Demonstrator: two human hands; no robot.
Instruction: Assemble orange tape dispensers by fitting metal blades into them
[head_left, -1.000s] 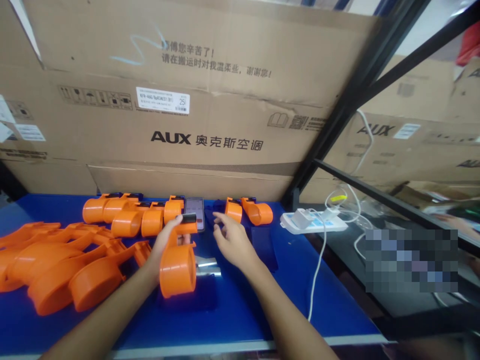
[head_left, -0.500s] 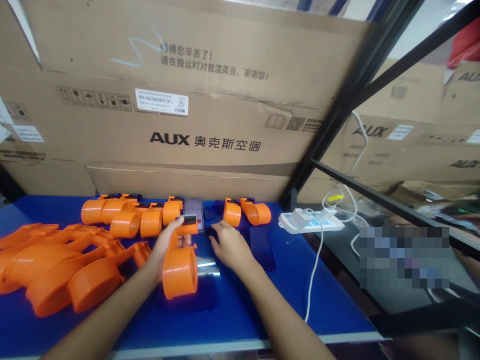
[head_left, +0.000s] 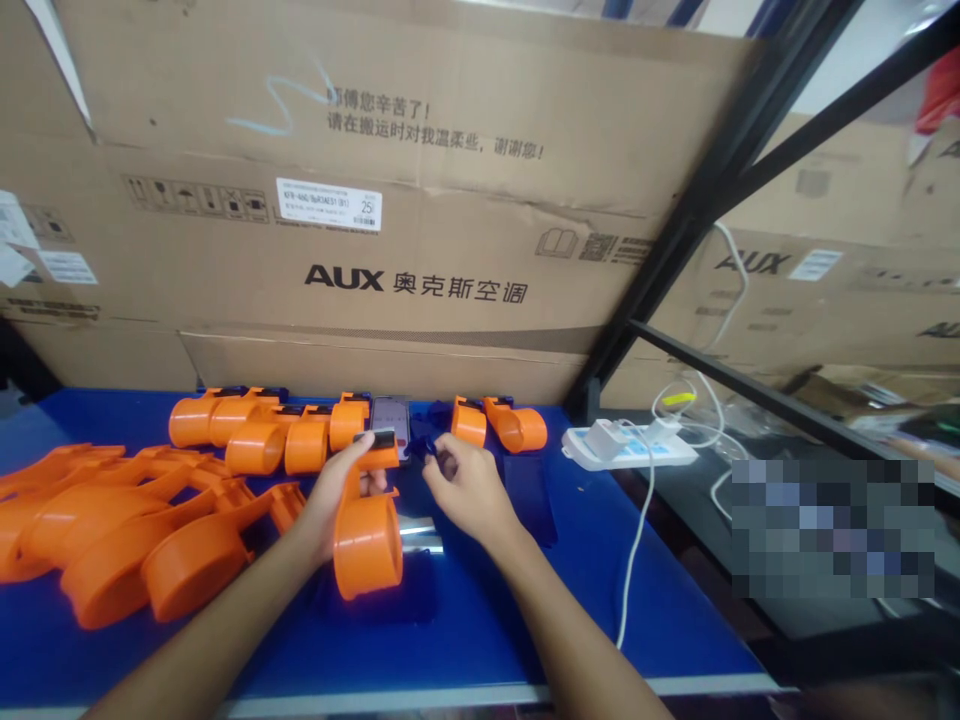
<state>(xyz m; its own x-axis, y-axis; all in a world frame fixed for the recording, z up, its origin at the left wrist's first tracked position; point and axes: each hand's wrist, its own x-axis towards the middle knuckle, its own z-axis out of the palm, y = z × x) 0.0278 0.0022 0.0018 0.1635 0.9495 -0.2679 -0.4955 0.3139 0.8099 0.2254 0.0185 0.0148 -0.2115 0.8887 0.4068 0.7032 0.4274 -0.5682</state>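
Note:
My left hand (head_left: 337, 495) is closed around an orange tape dispenser (head_left: 367, 548), its wide ring hanging down toward me. A black piece (head_left: 377, 439) sits across the dispenser's upper end. To the right, my right hand (head_left: 469, 485) pinches a small dark blue plastic piece (head_left: 422, 448) between thumb and fingers, just apart from the dispenser. More dark blue pieces (head_left: 435, 412) lie behind it. Two shiny metal strips (head_left: 421, 536) rest on the blue table between my hands, partly hidden by the ring.
Several orange dispensers (head_left: 112, 530) are heaped at the left. Others with dark tops (head_left: 255, 445) stand along the back, with two (head_left: 523, 428) at right. A phone (head_left: 389, 418) lies behind my hands. A white power strip (head_left: 630, 447) with cables is by the black frame. Cardboard (head_left: 420, 210) walls the back.
My right hand has lifted and turned, and the dark blue piece now shows between its fingertips. My left hand still holds the orange dispenser in nearly the same place.

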